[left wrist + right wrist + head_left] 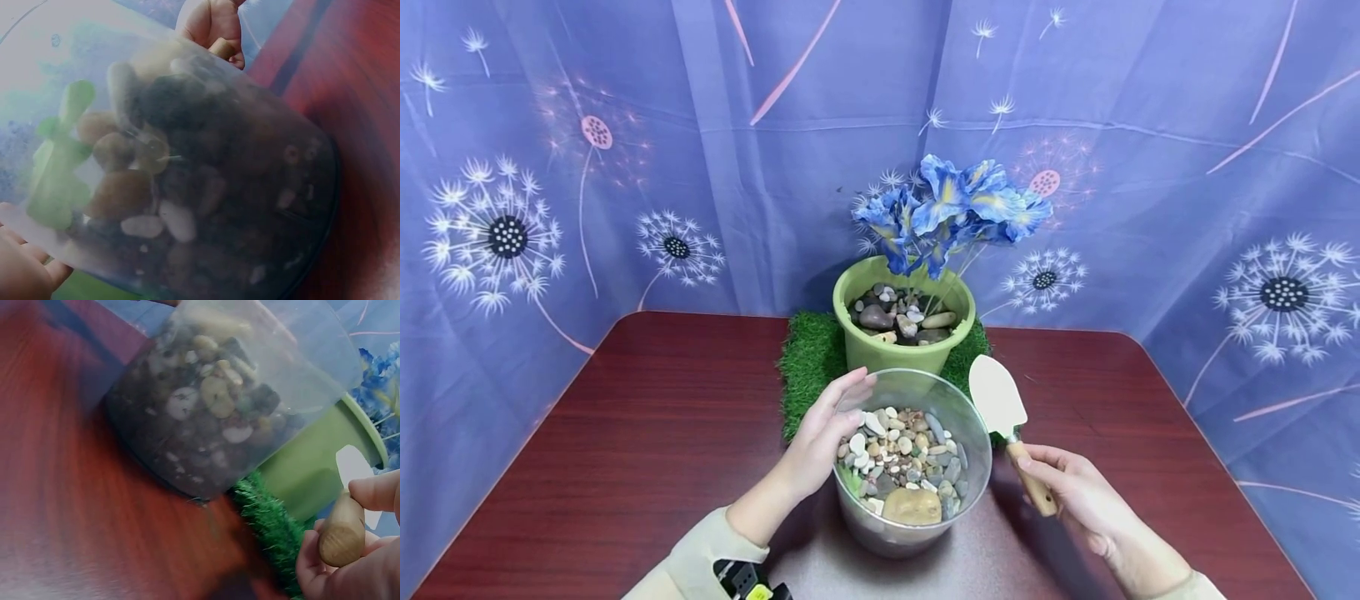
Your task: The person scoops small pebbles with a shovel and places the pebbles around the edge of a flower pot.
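Observation:
A clear plastic bucket (pixel 917 533) of mixed pebbles (pixel 902 450) stands on the table in the head view. My left hand (pixel 820 433) rests against its left side near the rim, fingers extended. In the left wrist view, this hand (pixel 28 265) shows at the lower left beside the cloudy bucket wall (pixel 206 144). My right hand (pixel 1075 492) grips the wooden handle (pixel 1033 479) of a small garden trowel, its pale blade (pixel 997 396) pointing up and away, right of the bucket. The right wrist view shows the handle's butt (pixel 342 540) between thumb and fingers.
Behind the bucket, a green pot (pixel 895 354) with blue artificial flowers (pixel 955 204) and stones (pixel 910 321) stands on an artificial grass mat (pixel 812 358). A large tan stone (pixel 912 506) lies among the pebbles. Patterned blue cloth (pixel 820 167) surrounds the red-brown table (pixel 685 400).

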`<state>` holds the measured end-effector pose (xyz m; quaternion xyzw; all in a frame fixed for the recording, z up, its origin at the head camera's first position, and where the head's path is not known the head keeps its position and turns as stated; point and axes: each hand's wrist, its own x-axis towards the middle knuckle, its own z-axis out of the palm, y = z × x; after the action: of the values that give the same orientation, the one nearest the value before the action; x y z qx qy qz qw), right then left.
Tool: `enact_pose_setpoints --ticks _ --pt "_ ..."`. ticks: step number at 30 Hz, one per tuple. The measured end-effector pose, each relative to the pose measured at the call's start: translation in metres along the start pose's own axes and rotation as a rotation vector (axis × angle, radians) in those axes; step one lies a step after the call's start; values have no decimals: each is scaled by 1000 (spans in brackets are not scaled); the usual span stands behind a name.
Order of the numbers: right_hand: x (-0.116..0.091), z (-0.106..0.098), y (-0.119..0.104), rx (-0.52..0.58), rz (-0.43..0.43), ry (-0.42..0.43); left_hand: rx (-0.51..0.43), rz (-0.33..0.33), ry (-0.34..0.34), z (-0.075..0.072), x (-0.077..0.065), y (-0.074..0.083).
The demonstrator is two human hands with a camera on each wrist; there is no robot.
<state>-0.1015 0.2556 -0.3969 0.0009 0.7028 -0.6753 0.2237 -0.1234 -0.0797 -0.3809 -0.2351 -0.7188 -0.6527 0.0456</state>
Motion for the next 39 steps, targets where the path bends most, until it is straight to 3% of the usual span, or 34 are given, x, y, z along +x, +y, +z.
enact_pose_setpoints --ticks 13,28,36,39 --pt "3 -2 14 -47 60 92 -3 -12 41 2 0 -2" --pt "6 9 18 -186 106 286 -9 -14 48 2 -1 -1" --pt "9 13 24 -370 73 425 -5 -16 37 2 -1 -2" --pt "9 14 25 -428 42 439 -9 -29 32 3 -1 -1"
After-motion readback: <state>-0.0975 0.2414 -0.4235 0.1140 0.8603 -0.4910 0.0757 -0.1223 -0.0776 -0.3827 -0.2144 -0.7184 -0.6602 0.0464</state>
